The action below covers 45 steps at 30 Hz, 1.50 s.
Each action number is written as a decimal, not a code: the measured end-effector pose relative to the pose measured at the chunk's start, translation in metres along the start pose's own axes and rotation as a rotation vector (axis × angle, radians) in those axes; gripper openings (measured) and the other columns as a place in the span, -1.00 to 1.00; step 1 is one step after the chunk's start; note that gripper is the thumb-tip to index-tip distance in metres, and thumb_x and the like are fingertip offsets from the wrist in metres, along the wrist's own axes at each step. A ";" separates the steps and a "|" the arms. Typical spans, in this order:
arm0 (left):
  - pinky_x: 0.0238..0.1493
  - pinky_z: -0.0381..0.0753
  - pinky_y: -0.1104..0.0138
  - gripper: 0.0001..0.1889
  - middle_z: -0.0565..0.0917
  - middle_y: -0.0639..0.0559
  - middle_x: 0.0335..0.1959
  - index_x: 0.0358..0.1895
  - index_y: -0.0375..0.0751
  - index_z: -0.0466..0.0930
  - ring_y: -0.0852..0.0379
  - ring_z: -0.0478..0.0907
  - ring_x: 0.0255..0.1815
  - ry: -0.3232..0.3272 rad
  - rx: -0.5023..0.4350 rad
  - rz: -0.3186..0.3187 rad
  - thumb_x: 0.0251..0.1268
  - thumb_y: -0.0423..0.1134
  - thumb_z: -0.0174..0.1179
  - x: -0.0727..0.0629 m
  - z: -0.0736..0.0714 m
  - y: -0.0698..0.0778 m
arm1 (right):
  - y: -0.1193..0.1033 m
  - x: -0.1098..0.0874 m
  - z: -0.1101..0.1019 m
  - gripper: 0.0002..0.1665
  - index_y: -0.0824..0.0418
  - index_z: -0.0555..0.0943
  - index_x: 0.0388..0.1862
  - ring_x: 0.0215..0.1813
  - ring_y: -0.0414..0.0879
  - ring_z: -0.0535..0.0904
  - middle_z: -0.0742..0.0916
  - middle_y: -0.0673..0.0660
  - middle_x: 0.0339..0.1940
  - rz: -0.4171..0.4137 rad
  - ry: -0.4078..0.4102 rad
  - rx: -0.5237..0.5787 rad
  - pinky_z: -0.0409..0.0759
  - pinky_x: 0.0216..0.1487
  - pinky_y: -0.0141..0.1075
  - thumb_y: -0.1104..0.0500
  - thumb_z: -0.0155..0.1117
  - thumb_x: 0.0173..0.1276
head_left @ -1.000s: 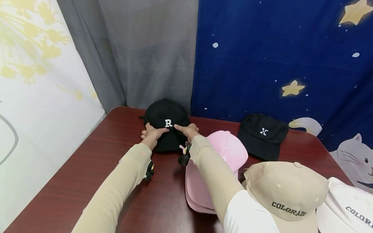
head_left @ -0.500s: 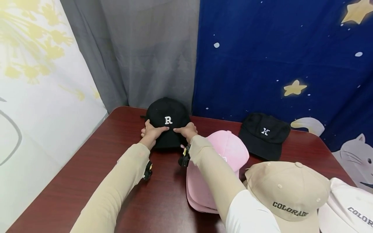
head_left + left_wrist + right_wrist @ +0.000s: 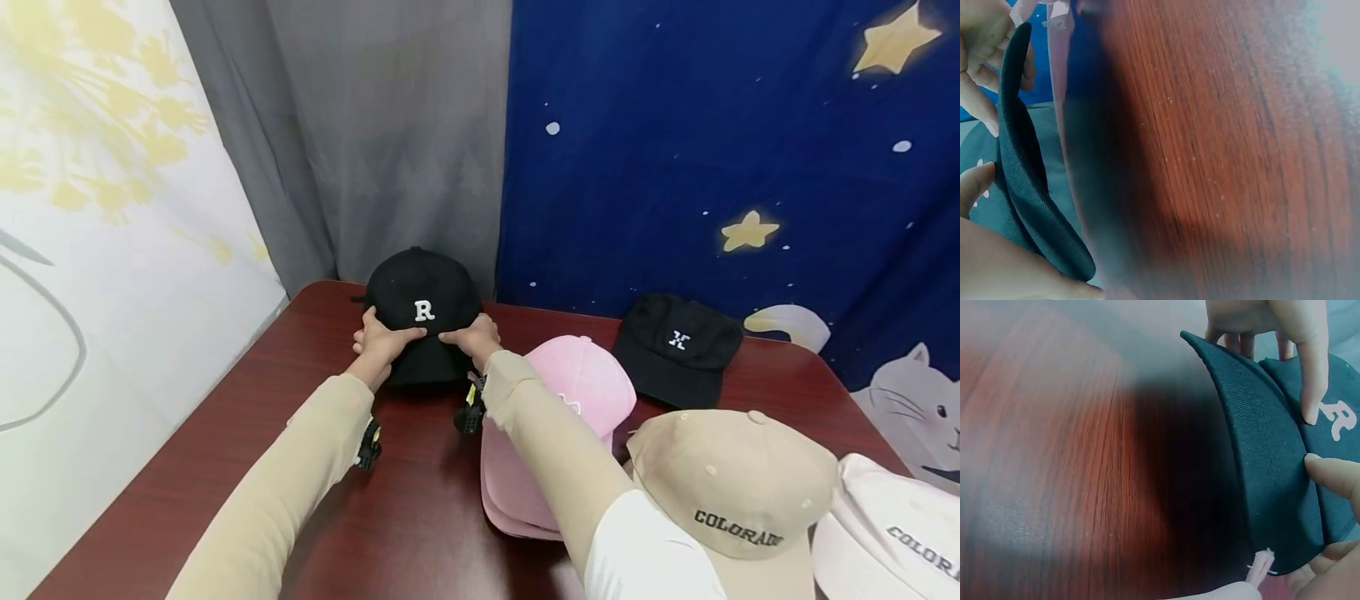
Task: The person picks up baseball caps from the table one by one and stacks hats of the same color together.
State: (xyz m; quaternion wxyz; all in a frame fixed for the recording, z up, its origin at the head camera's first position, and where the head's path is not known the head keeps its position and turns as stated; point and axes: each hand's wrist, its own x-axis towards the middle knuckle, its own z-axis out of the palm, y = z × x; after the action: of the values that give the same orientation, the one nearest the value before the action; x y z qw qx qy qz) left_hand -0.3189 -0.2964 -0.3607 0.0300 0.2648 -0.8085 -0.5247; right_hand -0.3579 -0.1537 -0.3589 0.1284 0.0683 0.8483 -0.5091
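At the far left end of the table, a black baseball cap [image 3: 423, 279] with a white R faces me. My left hand [image 3: 382, 344] grips its left side, and my right hand [image 3: 474, 337] grips the right side. Both thumbs lie on the front, near the seam between crown and brim, their tips close together below the R. The other fingers go round the sides and underneath, partly hidden. In the right wrist view the brim [image 3: 1266, 444] curves above the table and casts a shadow. Whether the crown touches the tabletop I cannot tell.
Pink caps [image 3: 585, 379] lie stacked under my right forearm. Behind them sits another black cap [image 3: 667, 358] with a small white mark. A beige cap [image 3: 735, 475] and a white cap [image 3: 885, 533] stand at the right. Curtains [image 3: 405, 125] hang behind the dark red table [image 3: 397, 508].
My hands keep their grip on the black cap. The thumbs have come to lie a little lower on its front, and the brim looks tipped slightly upward. The other caps stay put.
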 end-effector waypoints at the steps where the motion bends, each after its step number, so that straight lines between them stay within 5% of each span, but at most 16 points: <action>1: 0.23 0.05 0.00 0.03 0.00 -0.33 0.31 0.44 -0.08 -0.21 -0.24 -0.06 0.29 0.004 -0.009 0.006 -0.01 -0.16 0.35 -0.002 -0.002 0.000 | -0.001 -0.002 -0.001 -0.11 0.33 0.25 0.30 0.23 0.13 0.32 0.41 0.27 0.24 -0.005 -0.004 0.006 0.32 0.18 -0.11 0.16 0.45 0.03; 18: 0.26 0.05 -0.01 0.03 -0.02 -0.35 0.33 0.44 -0.13 -0.27 -0.29 -0.05 0.31 0.003 -0.039 0.076 0.01 -0.19 0.32 -0.034 -0.036 0.000 | -0.012 -0.035 -0.009 -0.10 0.24 0.20 0.39 0.24 0.07 0.33 0.39 0.20 0.30 -0.047 -0.084 0.047 0.45 0.03 -0.04 0.30 0.38 0.07; 26: 0.27 0.02 -0.02 0.04 -0.06 -0.37 0.35 0.44 -0.18 -0.32 -0.30 -0.07 0.33 -0.032 -0.006 0.098 0.04 -0.19 0.29 -0.042 -0.046 -0.005 | -0.007 -0.047 -0.012 -0.12 0.21 0.25 0.36 -0.13 0.06 0.48 0.46 0.20 0.21 -0.073 -0.106 -0.023 0.53 -0.42 -0.04 0.29 0.40 0.05; 35: 0.27 0.03 -0.03 0.05 -0.07 -0.38 0.35 0.43 -0.22 -0.35 -0.29 -0.06 0.33 -0.085 0.007 0.091 0.05 -0.18 0.29 -0.051 -0.055 -0.016 | 0.001 -0.068 -0.007 -0.20 0.39 0.34 0.25 0.05 0.07 0.49 0.52 0.27 0.14 -0.193 -0.075 -0.107 0.51 -0.05 -0.19 0.30 0.44 0.01; 45: 0.27 0.00 -0.04 0.05 -0.10 -0.38 0.36 0.43 -0.27 -0.38 -0.28 -0.13 0.34 -0.140 0.011 0.121 0.08 -0.19 0.28 -0.060 -0.069 -0.028 | 0.007 -0.087 0.003 -0.32 0.42 0.48 0.04 -0.09 0.05 0.54 0.61 0.25 -0.06 -0.276 -0.024 -0.216 0.53 -0.13 -0.21 0.20 0.51 -0.07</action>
State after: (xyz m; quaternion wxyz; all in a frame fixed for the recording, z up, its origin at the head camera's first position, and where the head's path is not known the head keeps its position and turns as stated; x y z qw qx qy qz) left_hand -0.2339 -0.3348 -0.3400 0.0035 0.1782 -0.8260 -0.5348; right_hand -0.2725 -0.1512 -0.3414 0.0738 -0.0692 0.8979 -0.4284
